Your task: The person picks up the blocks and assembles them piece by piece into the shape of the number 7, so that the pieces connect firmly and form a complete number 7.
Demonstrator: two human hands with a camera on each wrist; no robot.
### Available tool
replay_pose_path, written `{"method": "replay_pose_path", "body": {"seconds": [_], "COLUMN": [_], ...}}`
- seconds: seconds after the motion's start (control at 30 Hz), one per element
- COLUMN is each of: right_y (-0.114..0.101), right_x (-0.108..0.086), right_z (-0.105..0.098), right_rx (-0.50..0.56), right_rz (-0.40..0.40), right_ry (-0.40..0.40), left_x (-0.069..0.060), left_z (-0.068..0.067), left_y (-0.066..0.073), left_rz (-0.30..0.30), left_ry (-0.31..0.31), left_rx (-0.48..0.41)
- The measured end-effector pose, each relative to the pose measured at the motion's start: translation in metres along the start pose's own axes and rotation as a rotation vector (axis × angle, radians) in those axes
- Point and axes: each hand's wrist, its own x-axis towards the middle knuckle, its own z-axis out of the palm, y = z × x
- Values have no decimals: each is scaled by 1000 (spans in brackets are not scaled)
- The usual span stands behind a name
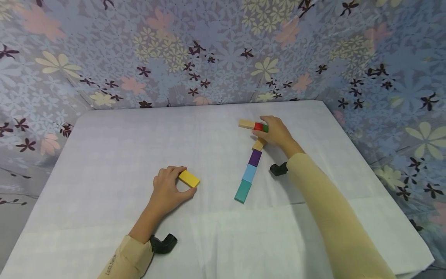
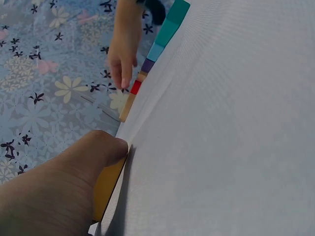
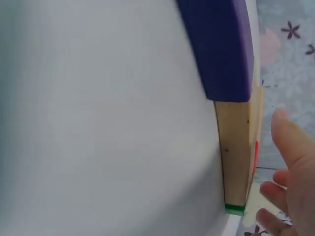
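Note:
My left hand (image 1: 168, 192) pinches a yellow block (image 1: 189, 178) between thumb and fingers on the left part of the table. The left wrist view shows the thumb along that yellow block (image 2: 106, 191). My right hand (image 1: 277, 133) hovers by a green block (image 1: 266, 128) and a red block (image 1: 258, 126). In the right wrist view the thumb and loosely bent fingers of the right hand (image 3: 298, 172) stand apart with nothing between them. A plain wooden block (image 1: 246, 124) adjoins the red one. Another wooden block (image 1: 259, 144) lies below, partly hidden by the hand.
From the second wooden block, a purple block (image 1: 255, 158), a light blue block (image 1: 249, 173) and a teal block (image 1: 242, 192) run toward the near side. A white cloth covers the table (image 1: 139, 139). Floral fabric (image 1: 223, 50) hangs behind. Dark wrist-worn devices sit at both sleeves.

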Motion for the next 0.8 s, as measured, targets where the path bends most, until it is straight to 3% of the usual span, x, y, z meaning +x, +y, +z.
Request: {"method": "replay_pose_path", "body": {"seconds": [0.3,0.63,0.8], "right_y": [3,10,13], "right_x": [-41,-43,-45], "right_z": [4,15,16], "right_rx": [-128,-200,-187], "right_rz": [-91,-94,-97], "right_ry": [-119,-224,-226], "left_x": [0,0,1], "left_z": [-1,-1,-3], "left_y": [2,2,5], "left_rz": [-19,-45,-57], "left_ry": [-21,-29,-19], "left_rx": [3,-26,-40]}}
